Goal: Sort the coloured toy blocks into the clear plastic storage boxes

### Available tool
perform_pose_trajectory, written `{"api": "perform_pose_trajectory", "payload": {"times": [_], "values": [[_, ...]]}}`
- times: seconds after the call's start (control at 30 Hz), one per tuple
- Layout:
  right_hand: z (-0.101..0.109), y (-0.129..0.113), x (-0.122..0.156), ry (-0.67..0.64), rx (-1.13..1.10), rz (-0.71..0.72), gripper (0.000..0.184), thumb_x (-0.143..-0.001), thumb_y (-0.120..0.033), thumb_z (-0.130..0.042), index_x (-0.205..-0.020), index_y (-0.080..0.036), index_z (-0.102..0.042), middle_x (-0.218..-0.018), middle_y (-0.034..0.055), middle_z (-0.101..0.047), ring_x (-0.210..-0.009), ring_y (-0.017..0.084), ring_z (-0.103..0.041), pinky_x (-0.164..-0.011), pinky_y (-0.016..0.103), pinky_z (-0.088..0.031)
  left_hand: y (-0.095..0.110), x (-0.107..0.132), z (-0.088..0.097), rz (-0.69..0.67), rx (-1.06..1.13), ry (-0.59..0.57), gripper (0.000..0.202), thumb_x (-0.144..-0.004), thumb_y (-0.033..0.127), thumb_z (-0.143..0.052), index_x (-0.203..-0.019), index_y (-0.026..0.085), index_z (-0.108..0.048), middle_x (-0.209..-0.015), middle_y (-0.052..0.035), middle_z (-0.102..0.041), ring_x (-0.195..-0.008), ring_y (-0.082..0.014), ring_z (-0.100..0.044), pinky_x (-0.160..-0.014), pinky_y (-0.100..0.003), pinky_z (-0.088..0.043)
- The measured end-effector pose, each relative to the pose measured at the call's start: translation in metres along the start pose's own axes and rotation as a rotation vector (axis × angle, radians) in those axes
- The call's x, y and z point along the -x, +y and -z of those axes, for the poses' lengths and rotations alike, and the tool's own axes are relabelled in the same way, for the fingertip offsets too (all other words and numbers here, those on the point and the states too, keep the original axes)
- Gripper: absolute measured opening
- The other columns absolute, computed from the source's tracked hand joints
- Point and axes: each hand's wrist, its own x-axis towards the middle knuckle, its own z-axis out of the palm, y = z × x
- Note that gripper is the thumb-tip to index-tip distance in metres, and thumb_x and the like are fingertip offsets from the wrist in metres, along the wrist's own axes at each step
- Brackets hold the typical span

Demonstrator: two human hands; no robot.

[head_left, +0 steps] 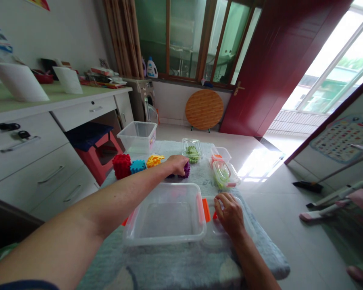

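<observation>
My left hand (178, 165) reaches forward and closes over a purple spiky toy block (186, 170), which partly shows past my fingers. To its left, a red block (121, 166), a blue block (138, 166) and a yellow block (154, 160) lie in a row under my forearm. My right hand (230, 214) rests on a clear plastic lid (226, 237), next to a clear bin with orange clips (169, 186). Beyond it sit clear tubs holding green pieces (192, 152) (225, 175) and a small orange-trimmed tub (220, 154).
A clear plastic bin (137, 136) stands at the far end of the grey rug (175, 270). White desk drawers (48, 133) run along the left, with a red stool (98, 155) beneath. Beyond are a washing machine (142, 98) and a red door (275, 68).
</observation>
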Motion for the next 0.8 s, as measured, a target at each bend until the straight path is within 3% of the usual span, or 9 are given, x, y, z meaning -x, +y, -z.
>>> {"api": "perform_pose_trajectory", "payload": {"times": [0.3,0.47,0.63,0.73,0.8], "values": [[-0.001,0.001,0.000,-0.014,0.015,-0.037,0.021,-0.095,-0.026,-0.045,-0.082,-0.020,-0.061,-0.085,0.0055,-0.064,-0.086,0.020,-0.058,-0.079,0.031,-0.043,-0.002,0.004,0.012,0.025,0.012,-0.004,0.044,-0.060,0.037,-0.072,-0.101,0.021,-0.066,-0.100,-0.0070,-0.072,-0.089,-0.0245,-0.066,-0.067,-0.027,-0.045],[-0.002,0.001,0.000,-0.008,0.012,-0.036,0.022,-0.095,-0.027,-0.045,-0.081,-0.021,-0.061,-0.084,0.0056,-0.064,-0.085,0.020,-0.059,-0.078,0.030,-0.043,0.004,0.018,0.037,0.016,0.021,0.040,0.038,-0.064,0.037,-0.071,-0.098,0.020,-0.066,-0.097,-0.0060,-0.072,-0.088,-0.0229,-0.065,-0.069,-0.026,-0.044],[-0.002,0.003,0.000,-0.018,0.009,-0.047,0.023,-0.095,-0.029,-0.045,-0.080,-0.021,-0.061,-0.084,0.0055,-0.065,-0.086,0.020,-0.059,-0.077,0.030,-0.043,0.026,0.073,0.069,-0.097,0.123,0.154,0.044,-0.064,0.034,-0.073,-0.104,0.018,-0.066,-0.099,-0.0083,-0.071,-0.090,-0.0256,-0.065,-0.074,-0.031,-0.044],[-0.003,0.004,0.001,-0.025,0.017,-0.045,0.024,-0.095,-0.029,-0.045,-0.080,-0.021,-0.062,-0.085,0.0052,-0.065,-0.086,0.020,-0.060,-0.076,0.029,-0.042,0.046,0.115,0.073,-0.159,0.250,0.096,0.045,-0.063,0.032,-0.074,-0.106,0.021,-0.066,-0.101,-0.0060,-0.071,-0.093,-0.0246,-0.065,-0.078,-0.030,-0.045],[-0.003,0.004,0.001,-0.028,0.027,-0.043,0.025,-0.095,-0.030,-0.044,-0.079,-0.021,-0.062,-0.084,0.0052,-0.065,-0.085,0.019,-0.060,-0.075,0.029,-0.042,0.058,0.135,0.066,-0.176,0.291,0.013,0.044,-0.063,0.032,-0.074,-0.104,0.021,-0.066,-0.097,-0.0048,-0.071,-0.089,-0.0238,-0.066,-0.075,-0.029,-0.045]]}}
